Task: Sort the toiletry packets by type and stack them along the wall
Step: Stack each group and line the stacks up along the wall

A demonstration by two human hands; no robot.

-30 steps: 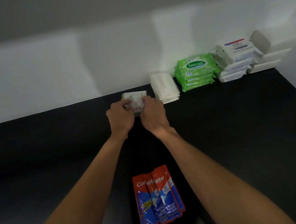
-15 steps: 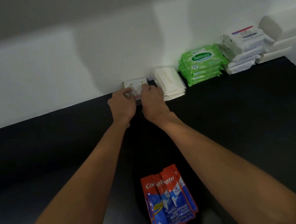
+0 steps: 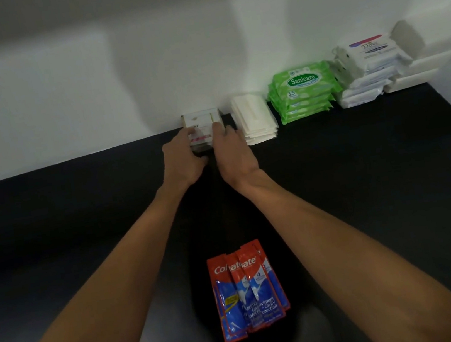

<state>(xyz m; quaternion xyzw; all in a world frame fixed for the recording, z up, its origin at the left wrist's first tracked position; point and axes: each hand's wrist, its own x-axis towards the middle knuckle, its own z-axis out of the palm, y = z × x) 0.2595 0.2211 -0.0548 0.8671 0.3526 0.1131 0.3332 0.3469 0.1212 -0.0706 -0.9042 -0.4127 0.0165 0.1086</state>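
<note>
The left hand (image 3: 184, 159) and right hand (image 3: 233, 152) hold the small stack (image 3: 201, 121) from both sides, with their fingers bent over its top. It sits at the back edge of the desk (image 3: 366, 179), by the wall (image 3: 62, 107). The packets look light, thin and slippery, so squeezing both sides should stop them sliding. The toothpaste packets (image 3: 246, 290) wait near the front edge.

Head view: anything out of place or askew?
Colgate sachets lie fanned, overlapping, near the front of the table, apart from the wall row. Dove stack looks ragged, packs jutting unevenly. Left hand and right hand hold the white packets at the wall.
</note>
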